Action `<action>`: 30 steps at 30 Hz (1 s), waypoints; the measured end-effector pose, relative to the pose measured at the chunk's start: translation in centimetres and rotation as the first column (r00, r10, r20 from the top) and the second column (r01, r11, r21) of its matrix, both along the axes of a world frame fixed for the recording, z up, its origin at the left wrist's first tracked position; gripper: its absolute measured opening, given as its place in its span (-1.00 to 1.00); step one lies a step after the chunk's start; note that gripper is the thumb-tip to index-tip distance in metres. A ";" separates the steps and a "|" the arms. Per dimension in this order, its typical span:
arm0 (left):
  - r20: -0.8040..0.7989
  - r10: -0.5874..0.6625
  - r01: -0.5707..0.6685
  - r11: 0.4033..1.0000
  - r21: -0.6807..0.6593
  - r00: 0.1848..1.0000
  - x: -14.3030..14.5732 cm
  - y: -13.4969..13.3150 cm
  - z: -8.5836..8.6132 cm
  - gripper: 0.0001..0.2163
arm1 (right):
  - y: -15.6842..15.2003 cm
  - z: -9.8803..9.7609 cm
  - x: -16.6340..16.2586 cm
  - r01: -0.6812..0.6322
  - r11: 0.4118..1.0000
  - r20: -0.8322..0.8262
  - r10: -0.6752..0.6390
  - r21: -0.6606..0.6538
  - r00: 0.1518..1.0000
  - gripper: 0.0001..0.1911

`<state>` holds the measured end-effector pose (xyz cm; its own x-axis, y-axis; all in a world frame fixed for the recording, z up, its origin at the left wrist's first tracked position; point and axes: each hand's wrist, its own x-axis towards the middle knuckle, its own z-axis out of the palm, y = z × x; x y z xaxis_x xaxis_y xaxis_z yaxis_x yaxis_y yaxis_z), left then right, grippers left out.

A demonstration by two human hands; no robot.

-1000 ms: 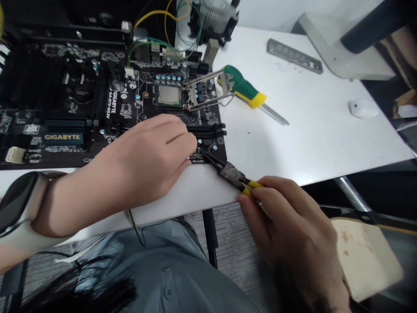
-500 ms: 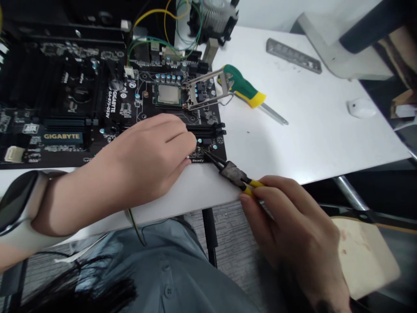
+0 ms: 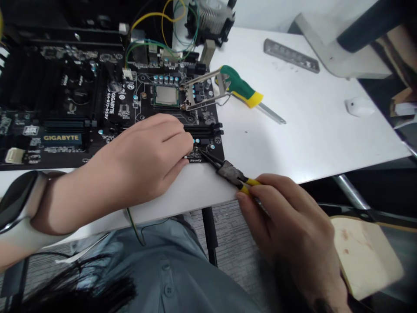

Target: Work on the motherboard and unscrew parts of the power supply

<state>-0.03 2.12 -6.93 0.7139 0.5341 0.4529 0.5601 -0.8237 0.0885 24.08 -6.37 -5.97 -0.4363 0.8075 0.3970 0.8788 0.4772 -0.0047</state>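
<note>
A black motherboard marked GIGABYTE lies along the near edge of the white table. My left hand rests over its front edge with curled fingers; whatever the fingertips hold is hidden. My right hand grips a pair of needle-nose pliers by the yellow handles. The pliers' tips touch or hover just above the board's front right corner, close to my left fingers. Behind them, a processor sits in its socket, and the metal socket frame is swung up to the right.
A green and yellow screwdriver lies right of the board. A CPU cooler with coloured wires stands at the back. Farther right are a grey metal strip, a monitor stand and a white mouse.
The whole view has shifted slightly, so things sit a little farther left. Both hands and the pliers keep nearly the same place relative to the motherboard.
</note>
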 end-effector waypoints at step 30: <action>-0.035 0.021 -0.021 1.000 -0.011 0.999 -0.1 -0.2 0.3 -0.90 | 1.1 0.3 1.0 -0.054 0.999 0.012 0.054 0.005 0.998 -0.82</action>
